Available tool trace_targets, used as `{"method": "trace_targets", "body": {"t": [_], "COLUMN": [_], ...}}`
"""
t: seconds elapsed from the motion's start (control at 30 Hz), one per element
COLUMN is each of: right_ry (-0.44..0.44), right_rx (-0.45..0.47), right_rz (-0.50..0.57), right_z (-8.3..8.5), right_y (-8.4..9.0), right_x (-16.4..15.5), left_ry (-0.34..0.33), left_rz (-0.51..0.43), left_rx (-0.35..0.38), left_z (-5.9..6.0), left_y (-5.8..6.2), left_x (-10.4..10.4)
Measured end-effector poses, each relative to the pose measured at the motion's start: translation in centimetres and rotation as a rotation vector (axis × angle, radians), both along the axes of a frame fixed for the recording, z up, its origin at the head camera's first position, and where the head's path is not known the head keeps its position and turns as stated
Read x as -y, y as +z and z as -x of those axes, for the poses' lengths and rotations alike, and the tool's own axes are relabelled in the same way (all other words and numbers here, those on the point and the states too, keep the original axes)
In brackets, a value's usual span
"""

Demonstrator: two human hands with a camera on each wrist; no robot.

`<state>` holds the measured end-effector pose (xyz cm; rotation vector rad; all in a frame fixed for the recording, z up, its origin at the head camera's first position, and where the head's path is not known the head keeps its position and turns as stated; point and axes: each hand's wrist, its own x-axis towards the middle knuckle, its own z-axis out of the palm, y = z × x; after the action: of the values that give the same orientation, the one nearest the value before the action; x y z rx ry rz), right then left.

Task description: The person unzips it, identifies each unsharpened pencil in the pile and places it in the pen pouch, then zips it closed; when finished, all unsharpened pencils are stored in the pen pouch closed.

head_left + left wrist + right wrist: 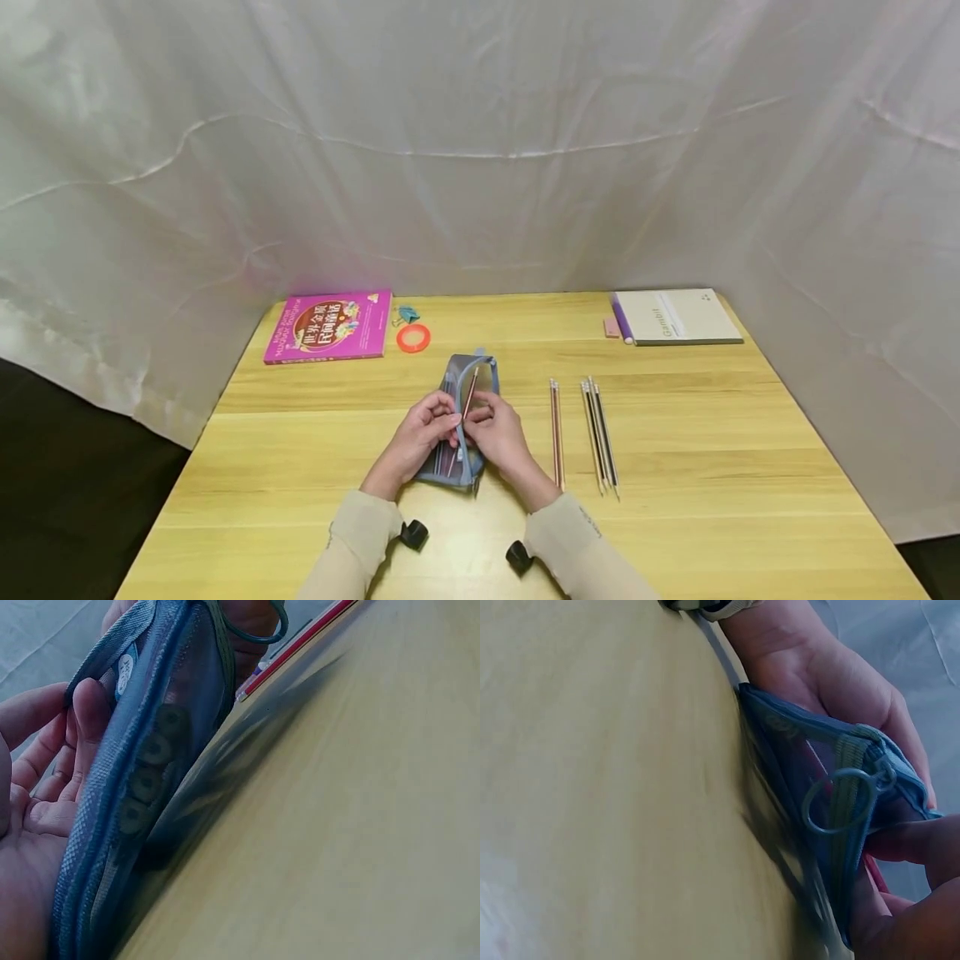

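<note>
A blue mesh pencil case (459, 468) sits on the bench (712, 467) in front of the person, its zipped mouth spread. The left hand (422, 433) pinches the edge of the mouth, fingers clamped on the fabric. The right hand (501, 433) has its fingers at the opening, beside a red pencil (471, 392) that slants inside the case; whether they are clamped on the pencil or only on the rim cannot be told.

To the right of the case lie brownish pencils (556, 433) and, just past them, a group of dark and pale pencils (598, 433). At the far left are a pink-purple book (330, 327), a teal binder clip (407, 314) and an orange tape ring (401, 337). At the far right, a pink eraser (611, 328) and a purple marker (622, 319) lie beside a notebook (690, 312).
</note>
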<state>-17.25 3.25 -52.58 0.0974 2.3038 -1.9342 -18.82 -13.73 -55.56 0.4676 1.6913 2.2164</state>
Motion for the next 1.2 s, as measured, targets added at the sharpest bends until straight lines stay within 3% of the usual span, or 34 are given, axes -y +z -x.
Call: {"method": "trace_targets", "body": {"t": [0.27,0.53,0.93,1.2], "right_ry": [0.043,0.026,-0.048,-0.080], "right_rx": [0.049,0.031,0.040,0.039], "right_rz": [0.125,0.073,-0.078,-0.140], "right_z": [0.9,1.8,0.0,-0.1], "right_y": [1.6,3.9,2.4,1.2], "right_x": [-4.2,-10.5,-13.2,-13.9], "left_ry": [0.002,0.002,-0.022,-0.020], "left_rz": [0.003,-0.005,-0.006,-0.011], "left_rx": [0.012,-0.006,-0.004,-0.002], "left_z": [-0.1,0.1,-0.2,-0.1], "left_y": [-0.1,-0.1,-0.3,-0.2], "left_x": [0.0,0.5,-0.1,0.0]}}
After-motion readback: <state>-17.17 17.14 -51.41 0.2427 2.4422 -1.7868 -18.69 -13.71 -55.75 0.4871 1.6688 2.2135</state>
